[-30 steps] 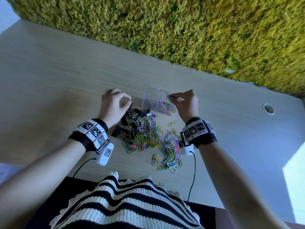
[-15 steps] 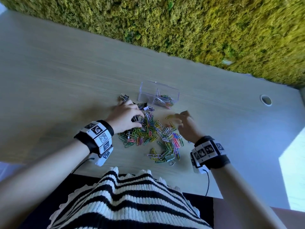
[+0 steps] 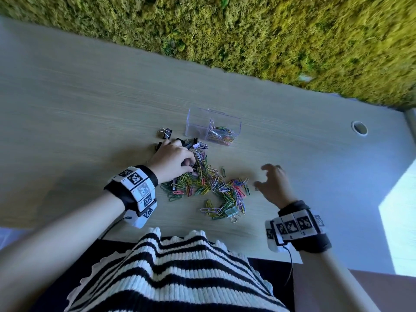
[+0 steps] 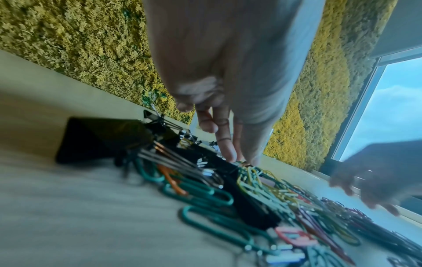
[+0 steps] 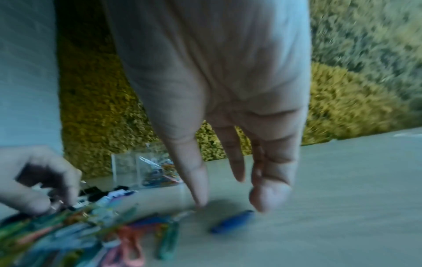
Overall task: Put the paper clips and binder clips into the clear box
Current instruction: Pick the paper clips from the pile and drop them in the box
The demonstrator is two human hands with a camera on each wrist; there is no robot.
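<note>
The clear box (image 3: 198, 122) stands on the table beyond the pile, with coloured paper clips (image 3: 221, 136) in its right compartment and its left compartment bare. A heap of coloured paper clips (image 3: 209, 183) lies in the middle, with black binder clips (image 3: 165, 132) at its far left. My left hand (image 3: 190, 165) sits on the heap's left side, fingers curled down and pinching at a black binder clip (image 4: 212, 162). My right hand (image 3: 261, 176) hovers just right of the heap, fingers spread and holding nothing. A blue paper clip (image 5: 233, 221) lies under its fingertips.
A mint binder clip (image 3: 231, 212) lies at the heap's near edge. A moss wall (image 3: 247, 37) runs along the table's far side. A round cable hole (image 3: 359, 127) sits at the right, and a sunlit patch (image 3: 398, 210) beyond it. Bare tabletop (image 3: 67, 109) stretches to the left.
My right hand has come back from above the box to the table at the heap's right side. My left hand has slid from the far binder clips down onto the heap.
</note>
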